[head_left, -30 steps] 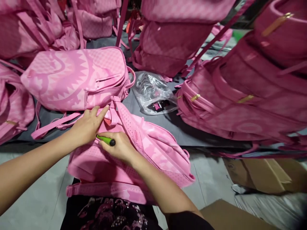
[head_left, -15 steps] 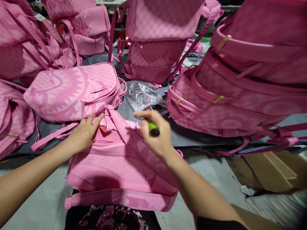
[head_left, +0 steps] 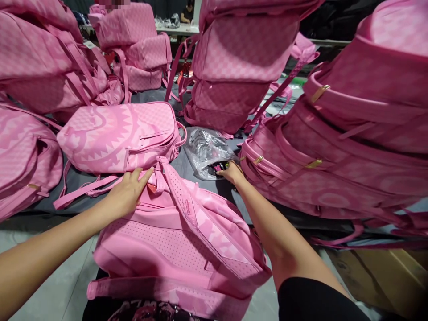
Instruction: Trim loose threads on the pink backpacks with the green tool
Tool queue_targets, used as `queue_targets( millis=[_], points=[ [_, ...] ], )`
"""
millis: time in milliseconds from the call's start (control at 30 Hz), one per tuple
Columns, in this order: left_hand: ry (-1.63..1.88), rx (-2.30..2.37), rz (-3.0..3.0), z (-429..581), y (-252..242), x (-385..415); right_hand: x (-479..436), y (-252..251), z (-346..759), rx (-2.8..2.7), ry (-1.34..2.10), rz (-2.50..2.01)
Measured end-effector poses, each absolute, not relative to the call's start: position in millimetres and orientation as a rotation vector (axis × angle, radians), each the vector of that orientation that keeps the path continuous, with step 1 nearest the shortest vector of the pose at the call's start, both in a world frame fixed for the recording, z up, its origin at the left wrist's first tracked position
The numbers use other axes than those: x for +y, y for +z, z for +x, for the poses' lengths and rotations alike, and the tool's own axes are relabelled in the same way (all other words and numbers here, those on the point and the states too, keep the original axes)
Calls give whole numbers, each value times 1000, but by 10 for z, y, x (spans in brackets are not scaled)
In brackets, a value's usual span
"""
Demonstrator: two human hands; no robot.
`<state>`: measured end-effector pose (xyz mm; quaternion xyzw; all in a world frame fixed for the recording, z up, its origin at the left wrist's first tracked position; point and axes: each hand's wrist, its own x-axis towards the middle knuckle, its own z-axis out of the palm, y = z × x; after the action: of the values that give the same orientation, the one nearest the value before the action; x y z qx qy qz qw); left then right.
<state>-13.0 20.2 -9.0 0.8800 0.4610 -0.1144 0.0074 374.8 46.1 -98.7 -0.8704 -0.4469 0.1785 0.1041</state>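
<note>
A pink backpack (head_left: pixel 167 236) stands against my lap, with its padded, dotted back panel and shoulder straps towards me. My left hand (head_left: pixel 132 191) grips its top edge beside the carry loop and a small orange-red label (head_left: pixel 153 188). Beyond the backpack, my right hand (head_left: pixel 233 173) is at the mouth of a clear plastic bag (head_left: pixel 202 149), its fingers at a small black-and-pink piece (head_left: pixel 219 168) that looks like a tag. A sliver of the green, black-ended tool (head_left: pixel 229 163) shows at those fingers; the rest is hidden.
Another pink backpack (head_left: pixel 110 136) lies flat on the grey-covered table (head_left: pixel 187 171). Pink backpacks are stacked at the back left (head_left: pixel 36 49), centre (head_left: pixel 245 49) and right (head_left: pixel 361 147). Cardboard (head_left: pixel 377 276) lies on the floor at right. A person (head_left: pixel 187 12) is far behind.
My right hand has moved from above the backpack forward and down to the plastic bag. My left hand keeps its place on the backpack. The camera view has tilted up.
</note>
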Motion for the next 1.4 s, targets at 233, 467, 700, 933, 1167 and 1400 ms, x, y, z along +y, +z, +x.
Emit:
queue_targets(
  millis=[233, 467, 700, 933, 1167, 1400],
  points=[
    [-306, 1418, 2794, -170, -134, 231, 381, -906, 3765, -1142, 618, -2526],
    [-232, 1384, 2781, -159, -75, 145, -29, -426, 3510, -1241, 571, -2351],
    [-5, 1415, 2487, -258, -29, 79, -354, 135, 2208, -2072, 504, -1563],
    [532, 1433, 1971, -913, -654, -443, -320, 130, 1493, -2735, 446, -1638],
    [747, 1482, 1885, -920, -911, -653, -277, -32, 1261, -3019, 487, -1591],
    [776, 1380, 1928, -967, -908, -593, -387, 82, 1181, -3015, 161, -1655]
  ],
)
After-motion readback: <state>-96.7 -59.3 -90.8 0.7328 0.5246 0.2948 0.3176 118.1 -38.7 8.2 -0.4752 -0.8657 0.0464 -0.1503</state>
